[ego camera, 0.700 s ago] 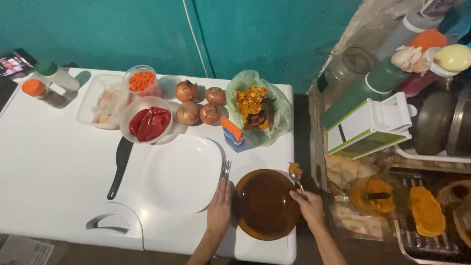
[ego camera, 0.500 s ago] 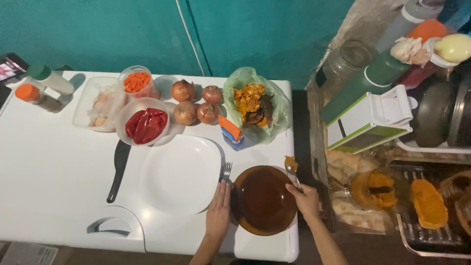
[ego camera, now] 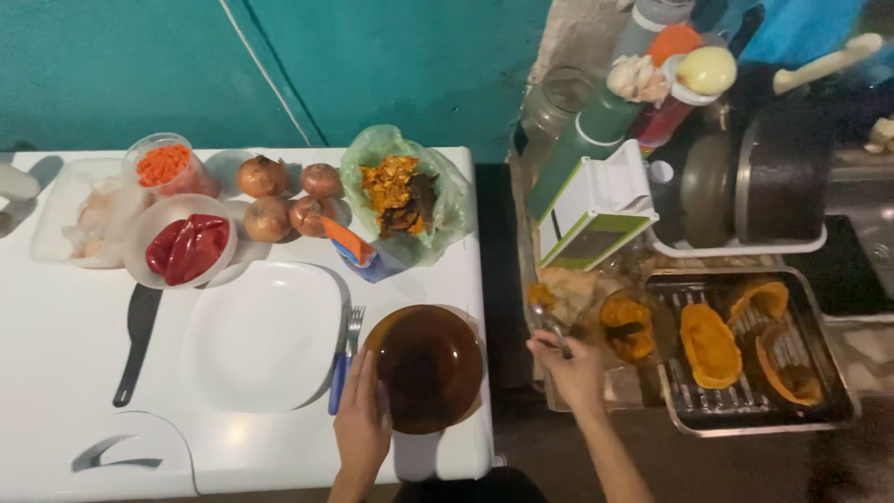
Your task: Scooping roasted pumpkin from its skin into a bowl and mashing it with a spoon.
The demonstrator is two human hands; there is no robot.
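Note:
My left hand [ego camera: 361, 424] rests flat against the left rim of a round brown glass dish [ego camera: 428, 368] at the white table's front right corner. My right hand [ego camera: 573, 373] is past the table's edge and grips a metal spoon [ego camera: 551, 328] with a bit of orange squash pulp on its tip. The spoon hovers beside a small glass bowl of squash pulp [ego camera: 629, 326]. Right of that bowl, roasted orange squash halves [ego camera: 710, 345] lie on a wire rack in a baking tray [ego camera: 684, 421].
On the white table [ego camera: 65, 391] are a white plate [ego camera: 261, 335], a blue-handled fork [ego camera: 341, 373], a black knife [ego camera: 135, 345], a bowl of red peppers [ego camera: 186, 247], onions [ego camera: 279, 200], chopped carrots [ego camera: 166, 166] and a green bag of peels [ego camera: 400, 191]. A green-white slicer [ego camera: 596, 210] and pots [ego camera: 773, 177] stand right.
My right hand has carried the spoon from the brown dish's right rim off the table toward the bowl of squash pulp. The view has shifted right. My left hand stays at the dish.

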